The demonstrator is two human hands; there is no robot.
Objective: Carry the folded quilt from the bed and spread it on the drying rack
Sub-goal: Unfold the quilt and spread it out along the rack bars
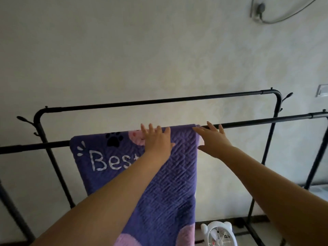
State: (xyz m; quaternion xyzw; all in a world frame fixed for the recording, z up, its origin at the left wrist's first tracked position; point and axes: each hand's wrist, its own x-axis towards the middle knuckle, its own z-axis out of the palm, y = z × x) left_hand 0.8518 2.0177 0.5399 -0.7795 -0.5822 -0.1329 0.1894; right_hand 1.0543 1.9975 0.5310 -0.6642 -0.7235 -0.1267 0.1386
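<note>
Near edge: both forearms reach up and away into frame, bare, L from lower left, R from lower right.

Fan (pixel 219 234), small and white w/ ear-like bumps, sits low on the floor just right of the quilt's hanging part.

Quilt (pixel 170 183): purple, quilted stitch pattern, pink patches, black paw print, white "Best" lettering partly hidden by the L arm. It's draped over the near bar (pixel 266 120) of the rack, hanging down toward the camera. Covers only the middle stretch of that bar; bar is bare to the left and right of it.

L hand (pixel 157 141): flat on the quilt right at the bar, fingers spread, palm down. Pressing, not gripping anything.

R hand (pixel 213 139): at the quilt's right edge by the bar, fingers extended and splayed, fingertips at the bar. Open, not closed on anything; whether it touches the fabric edge, can't tell.

Far bar (pixel 159 102) of the rack: black, parallel to near one, higher in view, nothing on it. Short hook pegs at both ends.

Wall (pixel 124 50) behind: pale, plain. Socket w/ cable (pixel 291 14) up in the far right corner.
</note>
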